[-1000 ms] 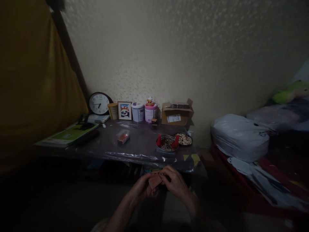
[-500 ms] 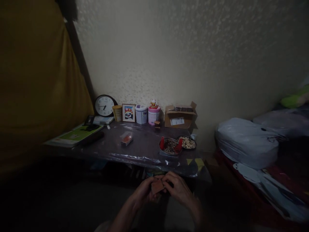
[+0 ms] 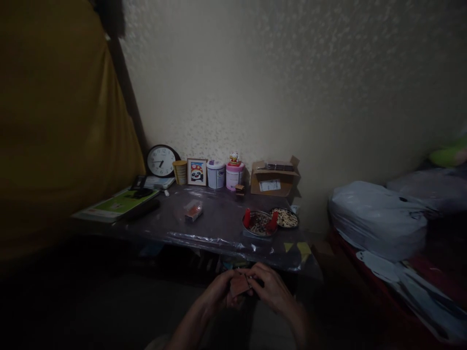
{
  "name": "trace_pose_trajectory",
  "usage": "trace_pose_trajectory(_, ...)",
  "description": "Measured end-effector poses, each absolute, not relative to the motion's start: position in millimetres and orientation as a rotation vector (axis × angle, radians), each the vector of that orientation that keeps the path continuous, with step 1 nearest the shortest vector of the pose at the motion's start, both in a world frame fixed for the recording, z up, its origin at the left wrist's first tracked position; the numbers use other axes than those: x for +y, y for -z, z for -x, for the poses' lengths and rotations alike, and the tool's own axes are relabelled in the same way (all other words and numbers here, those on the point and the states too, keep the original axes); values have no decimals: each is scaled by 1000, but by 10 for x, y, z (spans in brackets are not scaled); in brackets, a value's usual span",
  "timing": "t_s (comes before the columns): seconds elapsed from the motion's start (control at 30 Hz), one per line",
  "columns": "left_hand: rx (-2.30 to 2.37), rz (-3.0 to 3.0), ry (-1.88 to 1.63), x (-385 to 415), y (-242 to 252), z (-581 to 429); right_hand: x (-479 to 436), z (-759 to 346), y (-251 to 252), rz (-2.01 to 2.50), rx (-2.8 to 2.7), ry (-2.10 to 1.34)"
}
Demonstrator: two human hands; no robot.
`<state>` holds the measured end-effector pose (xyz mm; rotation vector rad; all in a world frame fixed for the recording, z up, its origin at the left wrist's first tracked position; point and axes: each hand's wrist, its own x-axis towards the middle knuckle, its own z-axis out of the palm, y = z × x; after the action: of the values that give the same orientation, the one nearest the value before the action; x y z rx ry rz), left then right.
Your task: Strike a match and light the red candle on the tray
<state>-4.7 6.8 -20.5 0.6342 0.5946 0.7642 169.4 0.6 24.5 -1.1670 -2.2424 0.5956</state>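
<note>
My left hand [image 3: 219,293] and my right hand [image 3: 272,289] meet low in front of me, below the table's front edge. Between them they hold a small reddish-brown box [image 3: 239,286], flat side up. The left hand's fingers curl under it; the right hand's fingertips pinch at its right end. The light is dim, so I cannot make out fine detail on the box. On the table beyond stand a round tin [image 3: 259,223] with two red pieces on its rim and a second dish [image 3: 285,218] of pale sticks.
The dark table [image 3: 219,223], covered in clear plastic, carries a small orange packet [image 3: 193,211], a clock [image 3: 161,161], a panda picture [image 3: 197,172], two canisters [image 3: 216,174], a cardboard box [image 3: 274,177] and a green book [image 3: 118,204]. A large grey bag [image 3: 377,218] lies at the right.
My hands keep the box between them, and the view has shifted so that they sit lower and the table things a little more to the right.
</note>
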Motion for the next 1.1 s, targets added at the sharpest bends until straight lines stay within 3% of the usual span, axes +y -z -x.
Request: trace_pose_trajectory(1.1, 651, -690, -745, 50, 88, 76, -22, -1718, -253, 1132, -2348, -451)
